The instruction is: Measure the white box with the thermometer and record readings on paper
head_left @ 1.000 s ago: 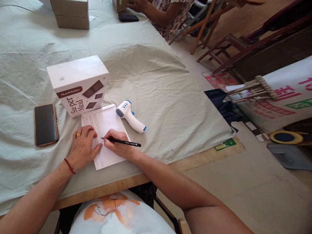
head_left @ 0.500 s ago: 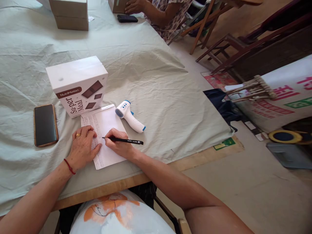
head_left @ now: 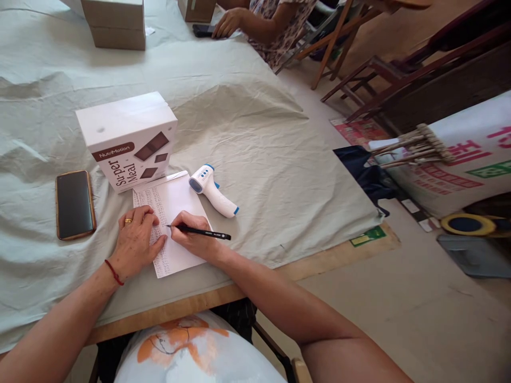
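A white sheet of paper [head_left: 181, 199] lies near the table's front edge, its left side covered with rows of small handwriting. My left hand [head_left: 137, 239], with a gold ring and a red cord bracelet, lies on the paper's left part with fingers spread. In my right hand [head_left: 195, 234] is a black pen [head_left: 205, 232], its tip at the paper just right of the written rows. Beyond the paper's top stands a white NutriMotion box [head_left: 128, 138]. Right of the paper rests a white and blue infrared thermometer [head_left: 213, 191].
A phone in a brown case [head_left: 74, 205] lies left on the cloth-covered table [head_left: 255, 159]. At the far side are a cardboard box [head_left: 117, 24] and another person's hand [head_left: 227, 22] at a dark phone [head_left: 203, 31]. Right of the table stand a printed sack [head_left: 451, 159] and wooden chairs.
The pen has shifted slightly, its back end now a little lower and further left. Across the table, the other person's hand has moved from the cardboard box to the dark phone.
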`<action>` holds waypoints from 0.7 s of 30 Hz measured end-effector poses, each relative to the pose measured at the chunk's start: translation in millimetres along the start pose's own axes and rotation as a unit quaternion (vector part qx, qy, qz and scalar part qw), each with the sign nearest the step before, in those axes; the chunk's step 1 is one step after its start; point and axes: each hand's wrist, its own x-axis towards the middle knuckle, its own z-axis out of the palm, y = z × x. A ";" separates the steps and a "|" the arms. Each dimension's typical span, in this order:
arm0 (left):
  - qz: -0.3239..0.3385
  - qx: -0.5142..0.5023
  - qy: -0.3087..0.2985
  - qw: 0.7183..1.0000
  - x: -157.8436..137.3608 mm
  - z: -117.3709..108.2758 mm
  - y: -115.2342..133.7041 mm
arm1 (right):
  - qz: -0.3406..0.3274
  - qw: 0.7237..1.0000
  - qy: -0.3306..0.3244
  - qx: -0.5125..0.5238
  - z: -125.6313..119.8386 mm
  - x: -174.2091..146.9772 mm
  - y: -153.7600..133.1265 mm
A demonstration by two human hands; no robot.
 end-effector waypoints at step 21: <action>-0.145 -0.192 0.323 0.915 21.7 -12.9 -43.7 | -0.187 0.967 -0.062 -0.164 -17.7 10.2 36.3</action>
